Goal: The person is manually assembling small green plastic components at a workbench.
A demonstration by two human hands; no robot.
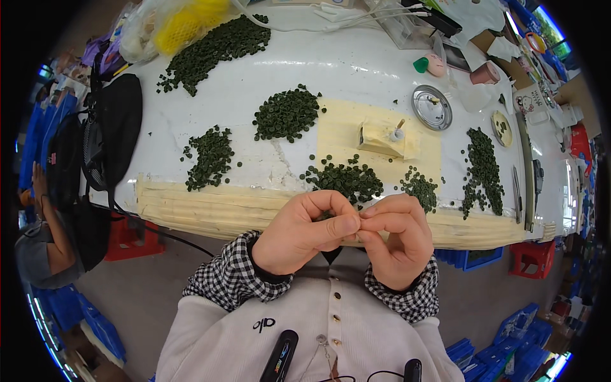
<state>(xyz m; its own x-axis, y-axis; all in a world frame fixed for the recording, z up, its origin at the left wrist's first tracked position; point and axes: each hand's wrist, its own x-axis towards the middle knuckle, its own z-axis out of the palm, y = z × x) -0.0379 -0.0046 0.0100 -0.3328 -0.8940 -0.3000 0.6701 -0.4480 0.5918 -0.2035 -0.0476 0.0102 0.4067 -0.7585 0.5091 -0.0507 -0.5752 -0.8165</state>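
Close in front of my chest, above the table's near edge, my left hand (305, 232) and my right hand (401, 242) meet at the fingertips. Both are closed in a pinch, thumb against forefinger; whatever lies between them is too small to make out. Just beyond the fingers spreads a pile of small dark green round pieces (347, 181). A smaller heap of the same pieces (420, 188) lies beyond my right hand. Behind these, a yellow block with a small upright peg (382, 139) sits on a pale yellow sheet (337, 121).
More green heaps lie at left (210, 159), centre (286, 113), far left (219, 51) and right (482, 172). A round metal lid (432, 108), a small dish (501, 128) and tweezers (517, 194) are at right. A black bag (118, 134) hangs at left; a person (48, 235) sits beyond.
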